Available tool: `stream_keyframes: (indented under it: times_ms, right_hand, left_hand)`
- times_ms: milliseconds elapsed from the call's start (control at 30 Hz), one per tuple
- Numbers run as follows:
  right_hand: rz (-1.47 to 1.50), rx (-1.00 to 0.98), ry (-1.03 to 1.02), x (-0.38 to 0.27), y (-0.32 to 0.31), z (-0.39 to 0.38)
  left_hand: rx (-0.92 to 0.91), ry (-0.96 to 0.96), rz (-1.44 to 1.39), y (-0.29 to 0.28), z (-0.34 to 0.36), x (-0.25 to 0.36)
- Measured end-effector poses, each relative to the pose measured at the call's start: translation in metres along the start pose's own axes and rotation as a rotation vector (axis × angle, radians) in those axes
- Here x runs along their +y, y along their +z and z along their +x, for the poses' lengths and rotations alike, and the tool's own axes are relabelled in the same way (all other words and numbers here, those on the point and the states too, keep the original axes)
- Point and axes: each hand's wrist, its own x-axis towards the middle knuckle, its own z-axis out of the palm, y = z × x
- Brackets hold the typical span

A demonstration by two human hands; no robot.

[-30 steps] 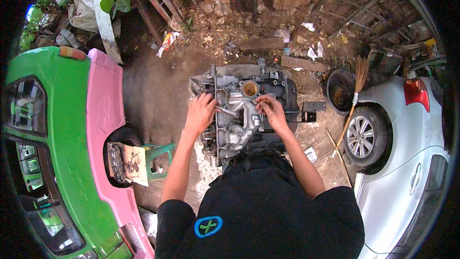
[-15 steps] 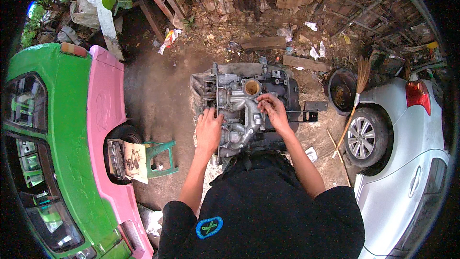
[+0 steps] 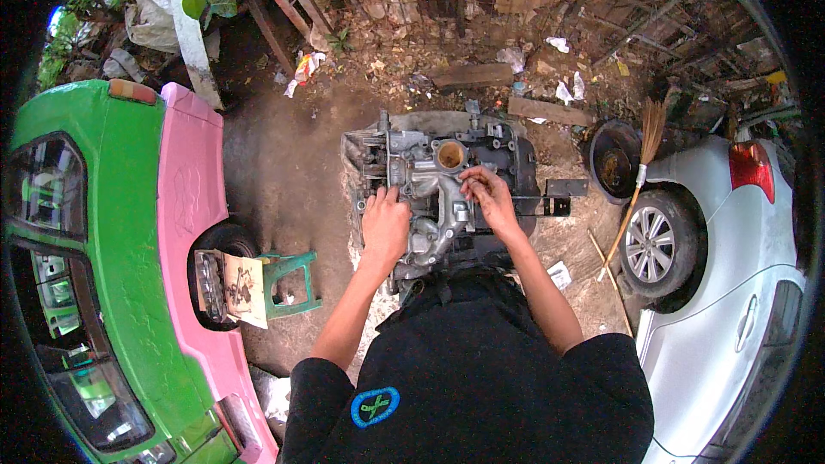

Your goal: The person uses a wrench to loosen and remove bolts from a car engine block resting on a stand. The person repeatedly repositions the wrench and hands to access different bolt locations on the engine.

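An engine assembly with silver cast intake manifold lies in front of me, its round opening brownish inside. My left hand rests on its left side, fingers bent down among the metal parts, their tips hidden. My right hand is at the manifold's right side, below the round opening, fingers curled close together; whatever they grip is too small or hidden to make out. A dark metal bracket sticks out to the right.
A green-and-pink vehicle stands left, beside a green plastic stool and cardboard with parts. A silver car stands right, with a stick broom and black tub. Planks and litter lie ahead.
My left hand has moved from higher on the engine's left side down and slightly right, its fingers now lower among the parts. My right hand has barely moved.
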Motion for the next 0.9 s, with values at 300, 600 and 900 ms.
stream_keyframes:
  times_ms: [300,600,900]
  right_hand:
    - [0.029,-0.01,-0.005,0.001,-0.001,0.001]
    - [0.002,-0.015,-0.019,0.004,-0.002,0.002]
    - [-0.011,-0.027,-0.025,0.0,-0.003,0.003]
  left_hand:
    - [-0.038,0.111,-0.089,0.005,0.018,-0.027]
    - [-0.062,0.063,-0.029,0.002,0.008,-0.011]
    - [-0.039,0.022,0.077,0.008,-0.002,-0.001]
